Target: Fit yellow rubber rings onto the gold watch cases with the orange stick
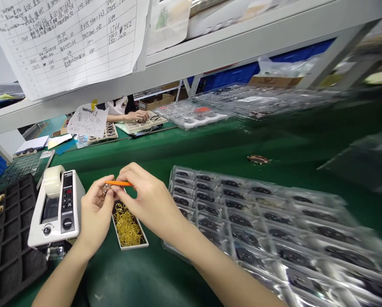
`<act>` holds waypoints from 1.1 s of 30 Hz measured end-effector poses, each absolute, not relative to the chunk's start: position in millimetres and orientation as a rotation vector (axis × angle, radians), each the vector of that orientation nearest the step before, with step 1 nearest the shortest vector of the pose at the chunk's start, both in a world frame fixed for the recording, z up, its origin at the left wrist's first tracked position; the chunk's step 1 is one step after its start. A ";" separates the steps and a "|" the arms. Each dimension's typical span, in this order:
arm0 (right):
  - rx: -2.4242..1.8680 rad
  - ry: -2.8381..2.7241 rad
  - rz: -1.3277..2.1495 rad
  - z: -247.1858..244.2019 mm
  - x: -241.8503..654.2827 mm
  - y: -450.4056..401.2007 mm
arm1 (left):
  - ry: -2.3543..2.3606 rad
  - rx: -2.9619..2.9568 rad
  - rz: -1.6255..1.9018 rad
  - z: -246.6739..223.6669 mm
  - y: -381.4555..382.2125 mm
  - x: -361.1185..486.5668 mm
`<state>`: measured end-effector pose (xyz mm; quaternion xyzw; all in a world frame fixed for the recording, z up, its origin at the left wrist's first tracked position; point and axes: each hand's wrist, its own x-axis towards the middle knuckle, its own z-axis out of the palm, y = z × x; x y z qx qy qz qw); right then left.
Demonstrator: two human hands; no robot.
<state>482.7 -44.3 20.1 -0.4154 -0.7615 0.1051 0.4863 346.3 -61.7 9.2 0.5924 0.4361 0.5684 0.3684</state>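
Note:
My left hand (pixel 96 211) is closed on a small shiny metallic part (pixel 105 188), mostly hidden by the fingers. With my right hand (pixel 150 198) I pinch a thin orange stick (pixel 118 183), its tip at the small part; the two hands meet there. Just below them a shallow white box (pixel 142 246) holds a heap of thin yellow rings (pixel 128 228). Left of my left hand stands a white tape dispenser (pixel 74 204) with a roll of clear tape (pixel 52 181) and a red lit display.
Clear plastic trays (pixel 224 194) with dark oval parts spread over the right. A black compartment tray (pixel 14 238) lies far left. One brown oval piece (pixel 258 159) rests on the green table (pixel 191 149). A grey shelf beam (pixel 165 64) crosses above; behind it a co-worker's hand (pixel 138 115) touches a tray.

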 end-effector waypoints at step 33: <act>-0.838 -1.787 0.955 30.2 487.1 -45.9 | 0.964 1.404 1.300 27.5 -65.9 337.1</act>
